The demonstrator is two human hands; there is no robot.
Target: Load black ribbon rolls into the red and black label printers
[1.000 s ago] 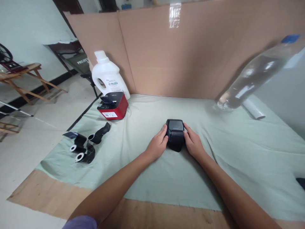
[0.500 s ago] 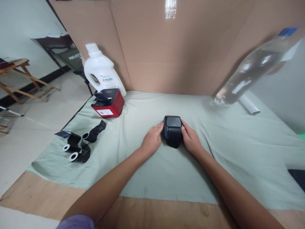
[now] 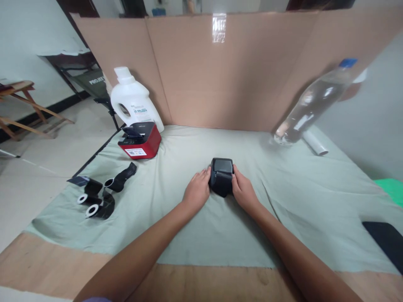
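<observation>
A small black portable printer [image 3: 222, 165] sits on the green cloth in front of me, with a dark strip [image 3: 220, 188] hanging from its front. My left hand [image 3: 197, 186] presses on its left side, fingers together and pointing forward. On the right side my right hand [image 3: 245, 186] grips it, the thumb near the top edge and the fingers along the side. The fingers' undersides are hidden. Off to the left lie several rolls of black film or paper [image 3: 97, 209], with loose ends partly unrolled.
A red and black printer [image 3: 146, 144] stands at the back left before a white jug [image 3: 134, 100]. A clear bottle [image 3: 315, 105] leans against the cardboard [image 3: 195, 75], beside a pale tube [image 3: 315, 143]. A dark flat object [image 3: 382, 239] lies at the right edge.
The view has tilted up and shifted right, so everything sits a little lower and further left. Both hands stay on the black portable printer, which has not clearly moved on the cloth.
</observation>
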